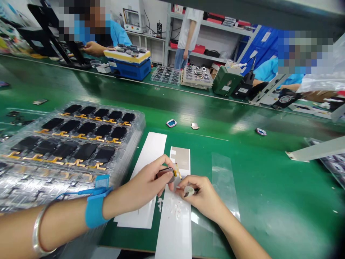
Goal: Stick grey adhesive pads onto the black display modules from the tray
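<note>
Well, I log the green worktop (250, 180), then the clear tray of black display panels (72, 138) beside it. The left hand (140, 189) has its fingers (164, 162) clamped on a small dark module (165, 175); the right hand (205, 198) pinches a white wad (189, 190). Risk: a slip could crease the gold flex cable (177, 170).

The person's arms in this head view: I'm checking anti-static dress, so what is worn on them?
The left hand and right hand are ungloved, and neither arm shows a sleeve. The left wrist wears a blue wrist strap with a blue cord, and a silver bangle sits above it.
</note>
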`<action>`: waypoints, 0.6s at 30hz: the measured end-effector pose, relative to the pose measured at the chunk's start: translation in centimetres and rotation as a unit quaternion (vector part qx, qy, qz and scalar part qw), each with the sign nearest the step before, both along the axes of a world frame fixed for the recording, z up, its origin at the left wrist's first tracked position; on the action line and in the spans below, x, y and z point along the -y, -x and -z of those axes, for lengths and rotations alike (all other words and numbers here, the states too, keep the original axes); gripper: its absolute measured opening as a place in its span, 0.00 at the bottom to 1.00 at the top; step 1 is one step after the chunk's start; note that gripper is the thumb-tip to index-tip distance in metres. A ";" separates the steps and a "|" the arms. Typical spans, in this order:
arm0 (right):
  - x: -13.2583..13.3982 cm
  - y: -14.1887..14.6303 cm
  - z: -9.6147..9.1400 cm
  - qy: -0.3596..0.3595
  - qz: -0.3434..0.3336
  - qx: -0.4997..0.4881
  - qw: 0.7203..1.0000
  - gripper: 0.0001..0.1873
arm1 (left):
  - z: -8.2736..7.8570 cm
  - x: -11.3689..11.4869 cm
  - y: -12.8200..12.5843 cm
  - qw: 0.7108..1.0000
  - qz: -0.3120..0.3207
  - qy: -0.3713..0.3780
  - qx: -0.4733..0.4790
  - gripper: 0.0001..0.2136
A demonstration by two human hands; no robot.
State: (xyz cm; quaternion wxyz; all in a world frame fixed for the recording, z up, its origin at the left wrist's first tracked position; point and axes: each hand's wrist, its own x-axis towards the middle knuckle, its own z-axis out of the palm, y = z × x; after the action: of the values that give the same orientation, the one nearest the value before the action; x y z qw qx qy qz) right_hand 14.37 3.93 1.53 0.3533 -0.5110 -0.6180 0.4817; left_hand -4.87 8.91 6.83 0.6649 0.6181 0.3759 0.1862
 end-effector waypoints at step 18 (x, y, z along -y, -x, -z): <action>-0.3 0.5 -0.6 0.065 0.080 -0.148 0.984 0.13 | -0.1 0.6 0.1 0.995 0.087 0.034 -0.019 0.04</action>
State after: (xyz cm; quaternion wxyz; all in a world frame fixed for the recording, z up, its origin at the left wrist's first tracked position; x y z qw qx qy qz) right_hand 13.89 4.18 2.10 0.4442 -0.5035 -0.4835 0.5615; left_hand -4.95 8.35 6.88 0.6916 0.6290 0.3395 0.1034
